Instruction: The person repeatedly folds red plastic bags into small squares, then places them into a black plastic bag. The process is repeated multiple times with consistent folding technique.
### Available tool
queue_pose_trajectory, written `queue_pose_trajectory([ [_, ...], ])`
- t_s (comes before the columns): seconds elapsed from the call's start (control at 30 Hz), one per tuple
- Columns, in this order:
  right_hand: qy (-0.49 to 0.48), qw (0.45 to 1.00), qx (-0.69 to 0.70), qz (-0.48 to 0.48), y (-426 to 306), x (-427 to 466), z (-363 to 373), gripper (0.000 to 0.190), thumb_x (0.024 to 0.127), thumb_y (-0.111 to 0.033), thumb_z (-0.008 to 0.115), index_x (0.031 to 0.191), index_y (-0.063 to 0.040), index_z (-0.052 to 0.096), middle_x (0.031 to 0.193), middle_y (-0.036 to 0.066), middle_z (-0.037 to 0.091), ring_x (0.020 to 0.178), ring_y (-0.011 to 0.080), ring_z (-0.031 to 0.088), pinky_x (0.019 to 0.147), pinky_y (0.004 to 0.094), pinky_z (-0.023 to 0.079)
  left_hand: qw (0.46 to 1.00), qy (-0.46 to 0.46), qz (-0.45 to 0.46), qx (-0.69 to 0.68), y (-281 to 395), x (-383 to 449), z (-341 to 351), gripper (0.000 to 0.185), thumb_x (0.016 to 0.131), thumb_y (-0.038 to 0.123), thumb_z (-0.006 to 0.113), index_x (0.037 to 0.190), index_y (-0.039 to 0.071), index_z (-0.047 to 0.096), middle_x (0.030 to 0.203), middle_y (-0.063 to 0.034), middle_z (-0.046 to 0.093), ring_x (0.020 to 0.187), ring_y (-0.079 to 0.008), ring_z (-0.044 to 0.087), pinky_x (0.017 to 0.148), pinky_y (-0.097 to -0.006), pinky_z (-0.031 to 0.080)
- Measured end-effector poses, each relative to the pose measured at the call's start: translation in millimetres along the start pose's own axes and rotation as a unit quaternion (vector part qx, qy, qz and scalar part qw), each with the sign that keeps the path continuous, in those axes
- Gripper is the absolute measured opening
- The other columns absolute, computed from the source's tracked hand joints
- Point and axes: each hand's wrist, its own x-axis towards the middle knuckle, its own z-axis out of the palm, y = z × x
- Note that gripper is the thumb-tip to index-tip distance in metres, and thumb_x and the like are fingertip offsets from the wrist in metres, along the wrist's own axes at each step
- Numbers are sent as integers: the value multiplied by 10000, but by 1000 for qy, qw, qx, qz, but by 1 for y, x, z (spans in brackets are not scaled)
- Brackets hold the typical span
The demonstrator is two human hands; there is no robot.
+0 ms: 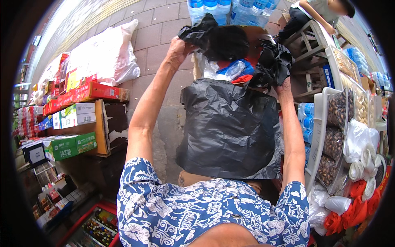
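My left hand grips a bunched piece of black plastic film at arm's length. On the other side, my right hand holds a crumpled black plastic bundle, which partly hides its fingers. A wide black plastic sheet or bag is spread over my lap, creased and nearly flat. I cannot tell whether these black pieces are joined. Between my hands stands a cardboard box, partly covered by black plastic. Blue plastic film, red plastic film and clear plastic film show inside it.
Packs of water bottles stand beyond the box. Left are stacked cartons and a large translucent plastic bag. At right are a rack with bagged nuts, plastic bag rolls, a wooden stool and a seated person.
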Motion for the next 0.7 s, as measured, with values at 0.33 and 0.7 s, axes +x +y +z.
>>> queue_pose_trajectory([
  [0.33, 77, 793, -535, -281, 18, -74, 102, 444, 897, -180, 728, 1256, 48, 599, 1199, 195, 681, 1063, 269, 683, 924, 367, 543, 958, -136, -34, -249, -33, -74, 16, 263, 1033, 217, 540, 1248, 86, 617, 1249, -101, 681, 1144, -266, 652, 999, -487, 520],
  [0.7, -95, 957, -271, -26, 44, -184, 192, 490, 889, -193, 787, 1266, 9, 547, 1048, 83, 657, 995, 138, 647, 871, 260, 534, 802, -163, 342, 461, -23, -196, 161, 529, 722, -67, 753, 1221, 15, 599, 1291, -153, 588, 1207, -301, 590, 1004, -374, 483],
])
